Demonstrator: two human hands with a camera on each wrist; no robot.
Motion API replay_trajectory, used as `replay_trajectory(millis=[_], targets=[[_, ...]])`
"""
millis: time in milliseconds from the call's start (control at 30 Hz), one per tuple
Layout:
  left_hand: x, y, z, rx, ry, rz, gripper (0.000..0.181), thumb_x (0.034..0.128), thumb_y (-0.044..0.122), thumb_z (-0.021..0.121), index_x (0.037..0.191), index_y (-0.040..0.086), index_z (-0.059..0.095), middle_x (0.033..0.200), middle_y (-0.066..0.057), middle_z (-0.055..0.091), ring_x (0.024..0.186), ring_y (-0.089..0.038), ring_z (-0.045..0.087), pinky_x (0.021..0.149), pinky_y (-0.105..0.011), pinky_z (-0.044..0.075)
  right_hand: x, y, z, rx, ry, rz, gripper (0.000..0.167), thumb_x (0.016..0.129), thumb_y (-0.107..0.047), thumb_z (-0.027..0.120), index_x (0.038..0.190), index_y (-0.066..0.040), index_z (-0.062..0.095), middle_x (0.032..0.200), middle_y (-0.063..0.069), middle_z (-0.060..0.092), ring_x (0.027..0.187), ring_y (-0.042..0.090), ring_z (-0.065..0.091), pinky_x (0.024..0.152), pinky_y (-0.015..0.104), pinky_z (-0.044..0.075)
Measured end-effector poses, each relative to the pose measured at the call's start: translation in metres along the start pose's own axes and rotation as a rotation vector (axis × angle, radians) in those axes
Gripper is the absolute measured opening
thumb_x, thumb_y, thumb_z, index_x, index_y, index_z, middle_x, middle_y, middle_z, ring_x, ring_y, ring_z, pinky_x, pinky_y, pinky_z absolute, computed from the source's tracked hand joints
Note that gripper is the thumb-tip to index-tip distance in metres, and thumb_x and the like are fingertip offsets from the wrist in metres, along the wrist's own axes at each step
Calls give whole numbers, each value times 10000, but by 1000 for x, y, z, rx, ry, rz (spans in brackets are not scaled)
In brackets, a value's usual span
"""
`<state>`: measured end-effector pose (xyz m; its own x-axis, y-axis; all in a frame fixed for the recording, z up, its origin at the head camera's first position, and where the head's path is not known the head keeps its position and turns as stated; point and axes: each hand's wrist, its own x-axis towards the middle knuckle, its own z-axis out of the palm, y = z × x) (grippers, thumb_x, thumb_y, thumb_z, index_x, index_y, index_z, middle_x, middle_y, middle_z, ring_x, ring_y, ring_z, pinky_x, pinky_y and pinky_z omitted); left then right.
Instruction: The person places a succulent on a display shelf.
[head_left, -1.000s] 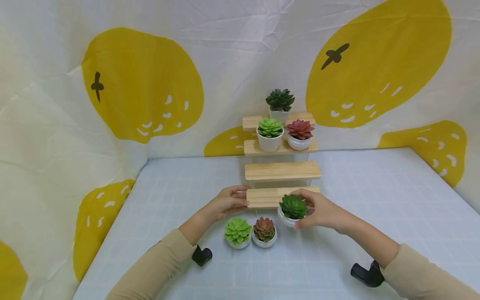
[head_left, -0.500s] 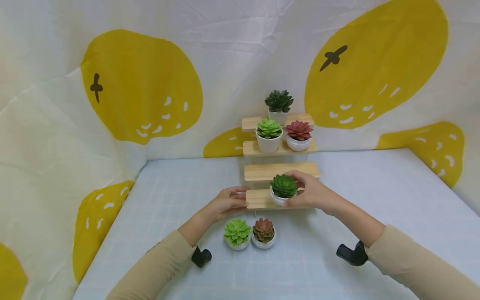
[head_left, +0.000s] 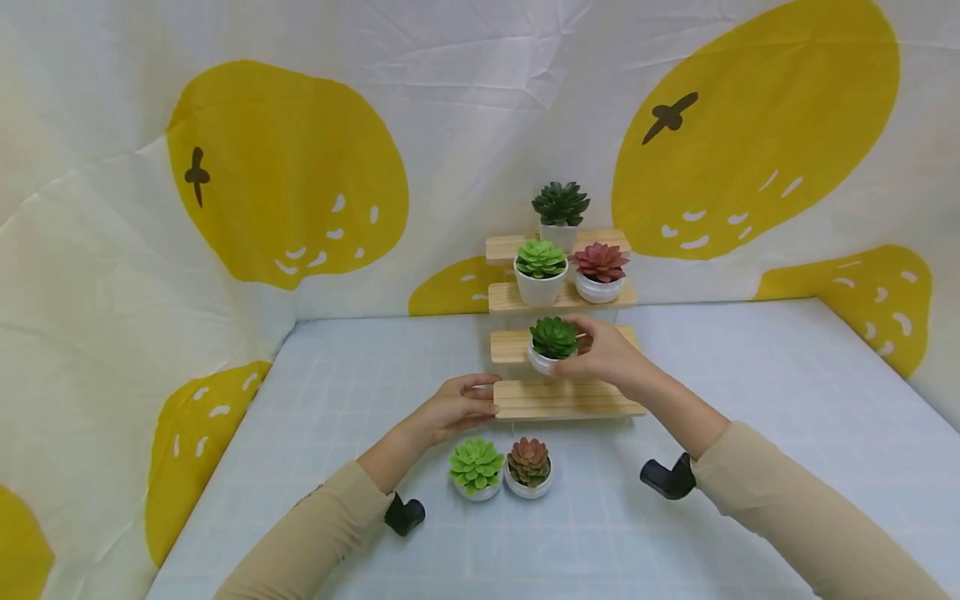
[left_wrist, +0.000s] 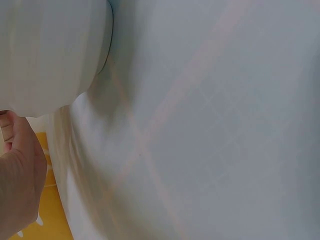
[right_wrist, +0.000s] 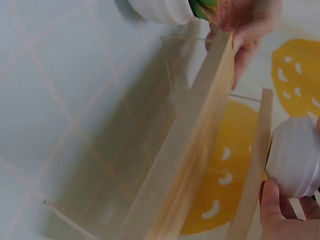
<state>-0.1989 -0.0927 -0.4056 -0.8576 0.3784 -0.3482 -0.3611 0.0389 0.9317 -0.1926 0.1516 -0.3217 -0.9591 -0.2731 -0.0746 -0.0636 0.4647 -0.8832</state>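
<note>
The fingers of the right hand (head_left: 609, 358) are curled against a white pot (head_left: 542, 362) holding a dark green plant (head_left: 553, 337), parted only as wide as its side. The pot lies just left of these fingers, at the second-lowest board (head_left: 510, 348); whether the board bears its weight, I cannot tell. Left of and below them, the fingers of the left hand (head_left: 450, 410) pinch the end of the lowest board (head_left: 570, 400), a sensible brace. Best to keep the pot upright, seat its whole base behind the front edge, then loosen the fingers sideways, clear of the red plant (head_left: 600, 261) above them.
</note>
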Motion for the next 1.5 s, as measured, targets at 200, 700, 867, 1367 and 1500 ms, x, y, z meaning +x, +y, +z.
replay_trajectory(millis=[200,700,867,1367,1500], targets=[[1,-1,-1,4,14,1,521,843,-87,604,1337,13,476,1251,-225,520,986,-238,584,884,-371,502,9,0,5,71,21,-28,727,727,-112,781,1353,-17,423,1195,173,518,981,264,512,757,264,482],[1,-1,0,-2,0,15,532,838,-89,600,1344,-1,462,1244,-225,537,988,-245,590,863,-362,512,13,2,7,114,74,-29,706,762,-141,769,1358,-28,407,1241,186,503,1073,316,500,823,350,480],[1,-2,1,-8,-11,12,532,839,-87,599,1345,-5,459,1251,-230,532,1020,-267,584,873,-368,507,14,3,8,114,82,-24,719,757,-140,772,1364,-39,400,1234,174,500,1062,303,494,804,338,476],[3,-3,-1,-18,-19,7,531,840,-91,600,1345,-8,457,1250,-239,523,1034,-290,579,873,-363,507,5,7,-2,219,65,-45,678,787,-102,743,1370,-21,406,1252,203,473,1114,320,493,820,258,496],[4,-4,-2,-32,-19,8,535,833,-102,600,1341,-13,458,1223,-221,544,974,-248,596,864,-359,512,-5,6,-8,251,45,-67,654,806,-64,712,1367,11,385,1233,219,461,1081,304,504,791,224,507]])
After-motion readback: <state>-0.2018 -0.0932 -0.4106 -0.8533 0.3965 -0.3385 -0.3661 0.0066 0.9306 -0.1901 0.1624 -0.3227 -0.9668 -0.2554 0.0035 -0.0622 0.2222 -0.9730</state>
